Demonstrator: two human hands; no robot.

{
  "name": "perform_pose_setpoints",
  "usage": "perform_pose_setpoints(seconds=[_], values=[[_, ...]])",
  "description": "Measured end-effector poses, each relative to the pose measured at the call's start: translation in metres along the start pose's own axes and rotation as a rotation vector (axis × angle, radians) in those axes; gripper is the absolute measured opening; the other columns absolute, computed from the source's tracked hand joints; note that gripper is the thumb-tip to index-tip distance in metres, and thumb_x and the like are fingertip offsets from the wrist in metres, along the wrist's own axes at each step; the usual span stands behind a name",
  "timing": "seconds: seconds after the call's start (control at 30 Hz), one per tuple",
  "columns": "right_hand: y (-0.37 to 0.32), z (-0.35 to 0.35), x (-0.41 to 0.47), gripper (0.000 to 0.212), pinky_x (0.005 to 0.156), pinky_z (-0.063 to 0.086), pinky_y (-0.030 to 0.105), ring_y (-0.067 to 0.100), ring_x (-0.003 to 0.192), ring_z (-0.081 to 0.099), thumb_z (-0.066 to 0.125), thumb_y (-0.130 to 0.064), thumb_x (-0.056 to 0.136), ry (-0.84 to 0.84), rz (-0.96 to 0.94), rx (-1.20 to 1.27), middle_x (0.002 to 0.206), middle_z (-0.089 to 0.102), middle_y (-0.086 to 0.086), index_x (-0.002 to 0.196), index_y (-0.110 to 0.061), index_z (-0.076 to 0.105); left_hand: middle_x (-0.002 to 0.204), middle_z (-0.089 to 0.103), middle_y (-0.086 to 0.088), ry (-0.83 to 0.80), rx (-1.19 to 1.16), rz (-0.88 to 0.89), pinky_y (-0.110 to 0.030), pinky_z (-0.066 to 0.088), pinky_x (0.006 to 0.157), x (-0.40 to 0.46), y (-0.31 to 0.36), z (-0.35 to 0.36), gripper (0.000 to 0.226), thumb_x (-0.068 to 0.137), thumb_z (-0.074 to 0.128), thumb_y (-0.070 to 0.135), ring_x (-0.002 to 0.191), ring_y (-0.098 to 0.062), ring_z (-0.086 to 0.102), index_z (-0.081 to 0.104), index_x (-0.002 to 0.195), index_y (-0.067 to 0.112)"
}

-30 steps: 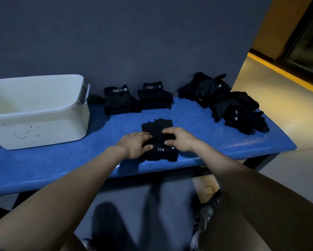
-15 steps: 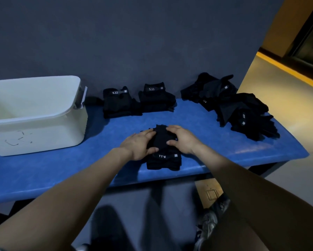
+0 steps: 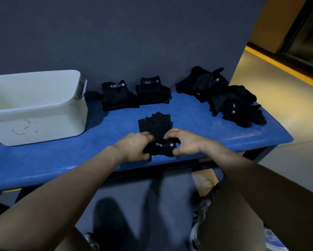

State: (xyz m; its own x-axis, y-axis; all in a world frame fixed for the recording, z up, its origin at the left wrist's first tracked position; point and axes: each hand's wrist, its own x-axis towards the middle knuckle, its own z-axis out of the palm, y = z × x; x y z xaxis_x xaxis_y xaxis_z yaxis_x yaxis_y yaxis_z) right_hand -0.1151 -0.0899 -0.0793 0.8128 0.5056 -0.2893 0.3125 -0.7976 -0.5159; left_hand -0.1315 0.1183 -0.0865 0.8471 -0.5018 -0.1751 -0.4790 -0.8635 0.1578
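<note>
Near edge of the blue table [image 3: 61, 160]: the left hand [image 3: 134, 148] and right hand [image 3: 185, 142] have drawn back toward the person. Half a second ago they lay over the middle of the black glove [image 3: 156, 125]. Now both sit at its near cuff end, fingers and thumbs curled in and pinching the band from either side, with the white label [image 3: 159, 144] showing between them and reading upside down. The glove stays on the table, just in from the near edge at the centre. Its short finger end, covered a moment ago, lies uncovered and flat, pointing at the far wall. I cannot tell whether this is one glove or a pair laid together. Reading: the smoothing looks finished, and the grip on the cuff suggests either a fold of the near end over the far end or a lift toward the finished goods. Farther left, a white bin [image 3: 34, 105] stands on the table, well apart from the hands. At the far edge against the wall sit the left folded stack [image 3: 117, 96] and the right folded stack [image 3: 152, 91], side by side with labels up, unchanged. Far right, the loose heap [image 3: 224, 96] of black gloves is untouched, so plenty of work is left.
</note>
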Motion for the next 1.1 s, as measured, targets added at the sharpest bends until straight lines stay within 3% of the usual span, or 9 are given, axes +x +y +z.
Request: perform_pose_setpoints(seconds=[0.1,0.23,0.33,0.47,0.57,0.7,0.9,1.03,1.1], values=[[-0.001,0.003,-0.007,0.066,0.106,0.039,0.03,0.013,0.12,0.045,0.071,-0.015,0.075,-0.021,-0.023,-0.05,0.136,0.039,-0.01,0.135,-0.021,0.045,0.111,0.056,-0.002,-0.021,-0.006,-0.003,-0.033,0.047,0.079,-0.003,0.005,-0.002,0.028,0.085,0.055,0.024,0.091,-0.024,0.058,0.054,0.113,0.018],[0.004,0.006,-0.01,0.068,0.101,0.04,0.026,0.009,0.117,0.044,0.075,-0.016,0.075,0.084,-0.06,-0.11,0.131,0.045,-0.01,0.134,-0.025,0.044,0.076,0.055,0.009,0.037,-0.314,-0.068,-0.024,0.039,0.063,-0.01,0.001,-0.013,0.019,0.091,0.052,0.02,0.07,-0.012,0.052,0.058,0.108,0.018],[0.007,0.004,-0.004,0.037,0.087,0.048,0.028,0.015,0.102,0.058,0.07,-0.02,0.083,0.26,-0.025,0.064,0.108,0.062,-0.004,0.118,-0.021,0.056,0.086,0.061,0.009,0.118,-0.575,-0.141,-0.022,0.042,0.075,-0.01,-0.003,-0.012,0.019,0.091,0.057,0.026,0.082,-0.013,0.057,0.057,0.109,0.024],[0.009,-0.004,0.01,0.009,0.074,0.044,0.027,0.014,0.075,0.053,0.062,-0.018,0.089,0.304,0.073,0.333,0.073,0.052,-0.004,0.094,-0.015,0.055,0.104,0.064,0.002,0.188,-0.878,-0.264,-0.027,0.046,0.09,-0.004,-0.005,-0.004,0.041,0.08,0.072,0.031,0.098,-0.015,0.061,0.052,0.113,0.018],[0.009,-0.008,0.023,0.021,0.066,0.039,0.023,0.009,0.063,0.043,0.06,-0.02,0.091,0.33,0.179,0.349,0.065,0.044,-0.005,0.075,-0.021,0.048,0.102,0.066,-0.008,0.273,-0.948,-0.398,-0.033,0.05,0.088,0.01,-0.008,-0.002,0.031,0.085,0.067,0.025,0.099,-0.026,0.064,0.056,0.11,0.01],[0.007,-0.011,0.039,0.017,0.083,0.048,0.031,0.014,0.076,0.053,0.059,-0.018,0.092,0.398,0.295,0.31,0.069,0.051,-0.005,0.076,-0.014,0.054,0.098,0.064,-0.01,0.322,-0.865,-0.517,-0.032,0.05,0.078,0.031,-0.01,-0.007,0.031,0.087,0.063,0.035,0.09,-0.026,0.062,0.06,0.102,0.007],[-0.002,-0.011,0.042,0.007,0.081,0.053,0.04,0.025,0.088,0.061,0.055,-0.017,0.09,0.419,0.351,0.121,0.095,0.063,0.008,0.084,-0.014,0.053,0.093,0.058,-0.008,0.325,-0.7,-0.655,-0.034,0.047,0.074,0.046,-0.006,-0.003,0.034,0.088,0.061,0.041,0.085,-0.023,0.055,0.053,0.095,0.008],[-0.002,-0.009,0.035,0.02,0.084,0.045,0.031,0.016,0.101,0.049,0.055,-0.001,0.084,0.57,0.039,-0.07,0.105,0.051,0.0,0.098,-0.016,0.054,0.09,0.058,-0.007,0.318,-0.675,-0.683,-0.032,0.043,0.066,0.05,-0.007,-0.004,0.035,0.085,0.063,0.043,0.079,-0.022,0.054,0.053,0.091,0.01],[-0.004,-0.008,0.035,0.033,0.09,0.041,0.026,0.015,0.11,0.044,0.052,0.002,0.086,0.51,-0.088,-0.107,0.114,0.049,-0.002,0.113,-0.015,0.059,0.088,0.059,-0.007,0.299,-0.685,-0.693,-0.031,0.043,0.065,0.052,-0.008,-0.007,0.037,0.084,0.064,0.044,0.078,-0.022,0.055,0.055,0.09,0.009]])
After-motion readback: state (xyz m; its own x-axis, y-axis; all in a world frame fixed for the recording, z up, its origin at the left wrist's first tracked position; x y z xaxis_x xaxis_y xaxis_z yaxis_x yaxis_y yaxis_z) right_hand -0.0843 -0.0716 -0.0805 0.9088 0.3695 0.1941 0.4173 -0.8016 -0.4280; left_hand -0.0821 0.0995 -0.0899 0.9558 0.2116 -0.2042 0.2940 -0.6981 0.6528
